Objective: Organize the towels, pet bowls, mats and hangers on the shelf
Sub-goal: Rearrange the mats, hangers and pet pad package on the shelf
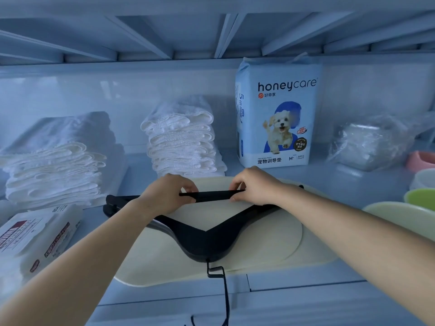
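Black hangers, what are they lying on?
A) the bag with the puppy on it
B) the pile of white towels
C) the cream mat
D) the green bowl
C: the black hangers lie flat on the cream mat, while the left hand and right hand pinch their top bar.

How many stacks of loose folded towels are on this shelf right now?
2: left stack at far left, middle stack beside the honeycare pack. The plastic-wrapped bundle at right may hold more.
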Available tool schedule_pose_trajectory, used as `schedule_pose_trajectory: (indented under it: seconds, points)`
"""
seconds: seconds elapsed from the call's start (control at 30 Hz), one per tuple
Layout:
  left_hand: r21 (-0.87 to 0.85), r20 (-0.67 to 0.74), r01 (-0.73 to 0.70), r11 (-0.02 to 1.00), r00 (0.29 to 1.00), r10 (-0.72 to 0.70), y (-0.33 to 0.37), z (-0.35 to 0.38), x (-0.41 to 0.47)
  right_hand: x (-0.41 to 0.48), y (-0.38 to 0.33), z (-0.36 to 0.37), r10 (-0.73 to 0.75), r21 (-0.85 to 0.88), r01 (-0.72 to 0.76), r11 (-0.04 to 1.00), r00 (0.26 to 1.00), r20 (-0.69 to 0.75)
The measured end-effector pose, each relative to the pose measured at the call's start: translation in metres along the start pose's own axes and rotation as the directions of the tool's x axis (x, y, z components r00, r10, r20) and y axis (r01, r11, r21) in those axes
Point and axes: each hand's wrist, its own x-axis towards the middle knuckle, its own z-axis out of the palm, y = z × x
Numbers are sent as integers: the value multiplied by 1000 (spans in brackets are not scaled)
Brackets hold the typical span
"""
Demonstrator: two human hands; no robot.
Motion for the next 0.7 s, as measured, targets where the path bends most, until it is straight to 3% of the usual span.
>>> schedule_pose_trajectory:
  seconds: [0.17,0.4,0.7]
  points:
    - [26,-109,42,999,993,-39,3,-15,0,9,-3,-11,-22,50,24,998,999,-42]
    - [-22,-42,102,995,994,-103,-3,-1,5,24,-1,-2,3,22,-4,1000,999,54]
    - [-16,-12,105,994,994,-105,-9,-2,5,30,2,4,27,69,-30,997,999,38]
